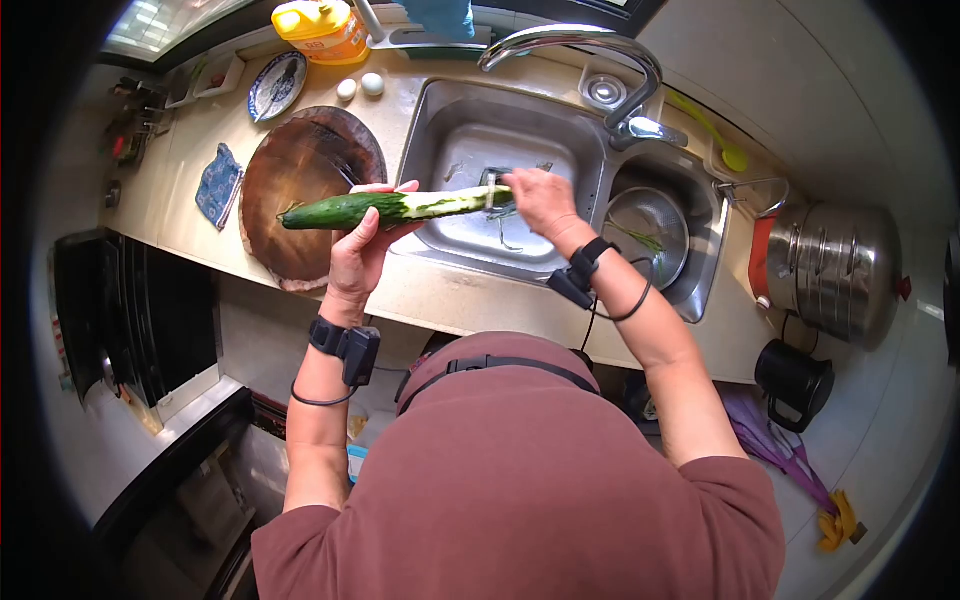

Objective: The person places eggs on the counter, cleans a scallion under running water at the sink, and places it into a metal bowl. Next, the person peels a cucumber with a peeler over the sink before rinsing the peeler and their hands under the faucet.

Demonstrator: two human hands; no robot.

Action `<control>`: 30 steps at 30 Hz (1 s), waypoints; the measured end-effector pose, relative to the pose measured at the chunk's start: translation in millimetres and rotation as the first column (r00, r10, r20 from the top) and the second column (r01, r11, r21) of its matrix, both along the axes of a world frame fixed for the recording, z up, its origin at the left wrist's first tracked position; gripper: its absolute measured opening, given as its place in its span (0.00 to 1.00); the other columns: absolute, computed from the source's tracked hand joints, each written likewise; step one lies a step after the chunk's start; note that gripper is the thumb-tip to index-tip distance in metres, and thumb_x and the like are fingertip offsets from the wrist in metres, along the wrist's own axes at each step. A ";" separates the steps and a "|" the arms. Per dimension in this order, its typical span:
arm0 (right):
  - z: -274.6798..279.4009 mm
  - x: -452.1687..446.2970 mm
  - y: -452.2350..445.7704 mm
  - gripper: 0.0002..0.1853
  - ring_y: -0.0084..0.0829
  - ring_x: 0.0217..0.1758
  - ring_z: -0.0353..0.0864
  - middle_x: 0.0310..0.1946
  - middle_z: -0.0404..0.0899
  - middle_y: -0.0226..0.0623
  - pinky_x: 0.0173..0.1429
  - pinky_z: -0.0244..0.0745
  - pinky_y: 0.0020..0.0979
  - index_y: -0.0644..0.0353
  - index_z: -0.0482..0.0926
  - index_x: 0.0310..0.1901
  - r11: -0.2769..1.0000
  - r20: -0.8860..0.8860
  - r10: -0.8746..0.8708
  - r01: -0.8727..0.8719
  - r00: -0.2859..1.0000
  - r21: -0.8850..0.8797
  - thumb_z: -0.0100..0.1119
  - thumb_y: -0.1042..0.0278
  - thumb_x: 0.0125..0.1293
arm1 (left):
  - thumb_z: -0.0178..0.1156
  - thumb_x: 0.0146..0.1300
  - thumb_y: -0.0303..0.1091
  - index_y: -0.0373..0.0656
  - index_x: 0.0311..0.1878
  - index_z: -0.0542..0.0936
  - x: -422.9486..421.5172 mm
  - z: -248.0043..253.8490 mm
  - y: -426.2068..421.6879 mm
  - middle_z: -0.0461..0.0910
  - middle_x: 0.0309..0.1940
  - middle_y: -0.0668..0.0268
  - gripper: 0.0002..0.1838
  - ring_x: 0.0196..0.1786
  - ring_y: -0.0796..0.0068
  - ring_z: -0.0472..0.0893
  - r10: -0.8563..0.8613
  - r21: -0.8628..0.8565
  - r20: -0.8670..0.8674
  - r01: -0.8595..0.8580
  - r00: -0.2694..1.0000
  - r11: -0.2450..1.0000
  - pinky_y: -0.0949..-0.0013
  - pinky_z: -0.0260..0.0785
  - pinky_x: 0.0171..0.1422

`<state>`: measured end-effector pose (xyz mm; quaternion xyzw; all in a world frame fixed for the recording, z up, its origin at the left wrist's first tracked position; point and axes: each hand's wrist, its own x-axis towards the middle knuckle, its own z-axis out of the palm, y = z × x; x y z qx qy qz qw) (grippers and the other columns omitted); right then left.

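Observation:
My left hand is wrapped around a long green cucumber, which lies level across the sink's left edge. Its dark skin is whole at the left end, while pale flesh shows in a strip along the right part. At that right end my right hand is closed on a peeler, whose head sits across the cucumber. The handle is mostly hidden by my fingers. Below them, thin green peelings lie in the steel sink basin.
A round wooden chopping board is left of the sink, beside a blue cloth. Two eggs, a patterned plate and a yellow jug stand behind. The faucet arches overhead; a strainer sits in the smaller basin.

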<state>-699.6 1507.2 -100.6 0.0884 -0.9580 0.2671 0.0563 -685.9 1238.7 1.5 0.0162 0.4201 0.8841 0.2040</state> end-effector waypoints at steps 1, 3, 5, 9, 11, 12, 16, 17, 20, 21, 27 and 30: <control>-16.6 3.9 14.9 0.19 0.44 0.31 0.81 0.25 0.80 0.42 0.35 0.76 0.42 0.55 0.80 0.29 0.988 0.084 -0.040 0.027 0.996 0.150 0.45 0.53 0.70 | 0.51 0.69 0.37 0.41 0.57 0.68 -1.3 -4.0 -5.8 0.67 0.62 0.41 0.17 0.62 0.51 0.71 0.002 -0.009 0.002 -0.002 1.000 1.000 0.50 0.67 0.66; -47.8 16.1 47.1 0.21 0.45 0.34 0.82 0.27 0.82 0.44 0.38 0.76 0.44 0.54 0.82 0.32 0.977 0.264 -0.042 -0.015 0.964 0.211 0.43 0.51 0.71 | 0.51 0.69 0.39 0.41 0.58 0.68 -4.6 -5.3 -18.9 0.66 0.62 0.40 0.19 0.64 0.49 0.69 0.035 0.022 0.048 -0.036 0.998 0.999 0.46 0.64 0.68; -58.1 27.5 68.3 0.21 0.46 0.35 0.82 0.28 0.82 0.44 0.40 0.76 0.45 0.54 0.83 0.32 0.960 0.280 -0.144 0.065 0.949 0.272 0.43 0.50 0.71 | 0.51 0.69 0.40 0.41 0.59 0.68 -5.5 1.3 -27.9 0.65 0.63 0.39 0.20 0.65 0.46 0.68 0.071 0.071 0.083 -0.077 0.994 0.995 0.44 0.62 0.69; -32.3 20.1 82.4 0.21 0.48 0.38 0.80 0.30 0.80 0.45 0.42 0.74 0.46 0.57 0.79 0.32 0.949 0.211 -0.277 0.232 0.937 0.216 0.42 0.51 0.72 | 0.54 0.66 0.43 0.40 0.61 0.67 -5.3 7.6 -31.0 0.60 0.65 0.36 0.24 0.67 0.43 0.65 0.052 0.041 0.014 -0.053 0.999 0.998 0.40 0.56 0.70; -5.1 12.4 73.1 0.19 0.48 0.36 0.80 0.30 0.80 0.44 0.40 0.74 0.44 0.57 0.78 0.31 0.974 0.107 -0.223 0.216 0.969 0.071 0.43 0.53 0.71 | 0.54 0.66 0.42 0.40 0.61 0.66 -6.6 5.2 -31.0 0.60 0.65 0.35 0.24 0.67 0.43 0.65 0.045 0.032 0.003 -0.045 0.999 0.998 0.39 0.56 0.70; 15.1 8.6 61.1 0.19 0.46 0.36 0.80 0.29 0.80 0.43 0.40 0.75 0.43 0.56 0.78 0.30 0.982 0.067 -0.187 0.187 0.980 0.001 0.44 0.54 0.71 | 0.54 0.66 0.41 0.40 0.61 0.66 -6.9 4.9 -28.6 0.61 0.64 0.35 0.23 0.66 0.43 0.66 0.041 0.038 -0.006 -0.041 0.999 0.998 0.40 0.57 0.70; 63.5 8.8 4.7 0.17 0.43 0.32 0.80 0.27 0.79 0.41 0.37 0.75 0.41 0.55 0.77 0.27 0.995 -0.113 0.082 -0.087 0.990 -0.042 0.46 0.55 0.69 | 0.53 0.66 0.39 0.40 0.60 0.66 -7.8 5.5 -17.5 0.62 0.63 0.35 0.22 0.66 0.44 0.67 0.015 0.086 -0.029 -0.013 0.999 0.996 0.42 0.59 0.69; 72.8 10.1 -2.0 0.17 0.42 0.32 0.80 0.26 0.79 0.41 0.36 0.75 0.41 0.54 0.76 0.27 0.989 -0.056 0.135 -0.131 0.989 0.071 0.46 0.55 0.69 | 0.54 0.65 0.39 0.40 0.60 0.66 -7.2 6.3 -17.3 0.62 0.63 0.35 0.23 0.66 0.44 0.67 0.012 0.097 -0.034 -0.009 0.999 0.995 0.42 0.59 0.69; 13.6 4.8 33.2 0.17 0.44 0.29 0.81 0.24 0.79 0.43 0.34 0.75 0.41 0.54 0.78 0.28 0.990 0.020 -0.026 0.023 0.999 0.142 0.47 0.55 0.69 | 0.54 0.65 0.39 0.40 0.60 0.66 -7.9 8.3 -30.2 0.61 0.64 0.35 0.23 0.67 0.43 0.65 0.029 0.068 -0.049 -0.025 0.998 0.997 0.41 0.58 0.70; -4.3 5.1 51.6 0.17 0.44 0.30 0.81 0.24 0.80 0.45 0.34 0.75 0.41 0.55 0.79 0.29 0.980 0.109 -0.049 0.027 0.993 0.197 0.47 0.55 0.69 | 0.54 0.65 0.39 0.40 0.60 0.66 -10.8 8.7 -36.0 0.61 0.64 0.35 0.23 0.67 0.43 0.64 0.039 0.062 -0.064 -0.035 0.997 0.997 0.40 0.57 0.70; -13.5 2.2 54.4 0.23 0.31 0.32 0.85 0.24 0.81 0.38 0.25 0.77 0.32 0.65 0.80 0.38 0.660 0.530 -0.032 0.416 0.847 -0.625 0.44 0.51 0.73 | 0.54 0.65 0.40 0.39 0.60 0.68 -11.0 4.4 -44.5 0.63 0.62 0.34 0.23 0.65 0.42 0.67 0.079 0.071 0.017 -0.080 0.997 0.994 0.39 0.59 0.68; 10.8 5.6 18.3 0.26 0.36 0.28 0.85 0.32 0.80 0.44 0.21 0.80 0.29 0.68 0.76 0.43 0.344 0.586 0.225 0.499 0.778 -0.795 0.40 0.49 0.74 | 0.52 0.66 0.41 0.39 0.62 0.67 -10.2 -1.9 -35.9 0.64 0.62 0.37 0.24 0.65 0.44 0.68 0.063 0.088 0.060 -0.068 0.996 0.994 0.42 0.61 0.68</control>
